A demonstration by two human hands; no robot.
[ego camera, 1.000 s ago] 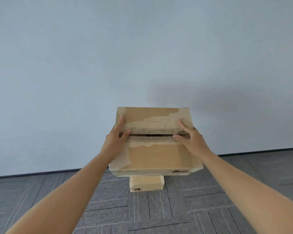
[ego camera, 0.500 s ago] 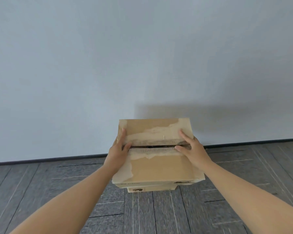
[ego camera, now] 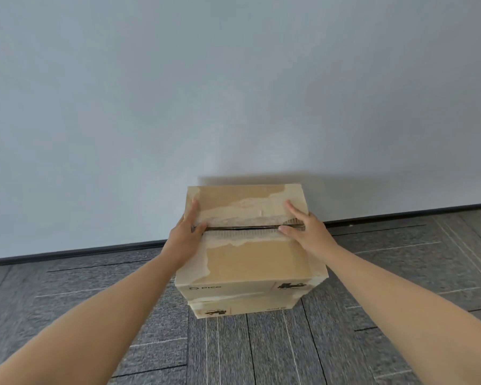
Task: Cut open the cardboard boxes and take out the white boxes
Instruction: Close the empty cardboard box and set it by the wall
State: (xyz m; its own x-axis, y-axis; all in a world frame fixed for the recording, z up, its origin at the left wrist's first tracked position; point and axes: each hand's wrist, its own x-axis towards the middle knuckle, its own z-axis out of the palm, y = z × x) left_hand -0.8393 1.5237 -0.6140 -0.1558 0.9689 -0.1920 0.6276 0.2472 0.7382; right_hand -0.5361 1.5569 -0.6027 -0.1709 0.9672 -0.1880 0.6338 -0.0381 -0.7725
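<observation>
Cardboard box [ego camera: 250, 259] atop another box [ego camera: 242, 308], both hands [ego camera: 185, 236] [ego camera: 307, 232] seemingly gripping its sides, fingers spread.

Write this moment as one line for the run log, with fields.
phase: box on stack | left hand: on upper cardboard box, thumb at seam | right hand: same | lower cardboard box: beneath | flaps: closed | white boxes: unseen

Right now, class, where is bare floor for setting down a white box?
Grey carpet floor lies bare left of the stacked brown cardboard boxes and right of them, up to the wall. The box top is crowded: left hand, right hand.
</observation>
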